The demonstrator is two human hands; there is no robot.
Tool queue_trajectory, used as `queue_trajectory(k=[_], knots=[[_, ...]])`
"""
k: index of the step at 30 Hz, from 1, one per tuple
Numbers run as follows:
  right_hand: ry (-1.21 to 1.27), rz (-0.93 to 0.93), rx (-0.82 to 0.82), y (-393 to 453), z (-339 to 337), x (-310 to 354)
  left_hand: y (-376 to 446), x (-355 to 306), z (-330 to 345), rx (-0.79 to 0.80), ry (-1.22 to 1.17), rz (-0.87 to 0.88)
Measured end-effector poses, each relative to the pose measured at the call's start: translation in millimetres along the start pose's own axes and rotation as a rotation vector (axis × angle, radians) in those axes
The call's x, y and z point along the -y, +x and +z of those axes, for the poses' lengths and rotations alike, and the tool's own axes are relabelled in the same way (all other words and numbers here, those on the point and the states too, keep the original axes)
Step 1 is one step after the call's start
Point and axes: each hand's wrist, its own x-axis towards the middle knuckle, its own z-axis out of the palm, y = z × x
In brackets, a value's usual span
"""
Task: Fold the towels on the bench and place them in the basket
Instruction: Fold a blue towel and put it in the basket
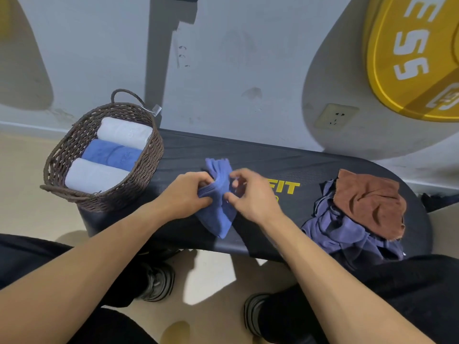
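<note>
A small blue towel (pixel 218 214) lies bunched in the middle of the black bench (pixel 273 167). My left hand (pixel 185 194) grips its left side. My right hand (pixel 250 194) pinches its right side with thumb and fingers. A brown wicker basket (pixel 74 145) stands on the bench's left end. It holds two rolled white towels (pixel 124 131) and a rolled blue towel (pixel 109 153) between them. At the right end a crumpled purple-blue towel (pixel 340 232) lies under a rust-brown towel (pixel 370 202).
The bench stands against a grey wall with a socket (pixel 335 116). A yellow weight plate (pixel 412 58) hangs at the upper right. My knees and shoes (pixel 156 281) are below the bench's front edge, on a beige floor.
</note>
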Motion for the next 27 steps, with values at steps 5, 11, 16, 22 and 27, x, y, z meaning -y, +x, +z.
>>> queue_trajectory(k=[5, 11, 16, 22, 27], knots=[[-0.323, -0.263, 0.168, 0.7, -35.0, 15.1, -3.2, -33.1, -3.3, 0.079, 0.050, 0.197], [-0.535, -0.131, 0.415, -6.3, -32.0, 9.3, -3.6, -37.5, -13.1, 0.187, 0.132, 0.215], [-0.251, -0.047, 0.496, -4.3, -47.9, -7.1, -0.1, -21.3, -19.0, 0.283, 0.085, 0.118], [0.683, 0.358, 0.600, -13.8, -46.4, -54.5, -1.8, 18.2, 0.7, 0.213, -0.568, -0.157], [0.777, 0.675, 0.203, -24.6, -7.3, -88.0, -11.0, 49.7, 42.5, 0.220, -0.648, -0.556]])
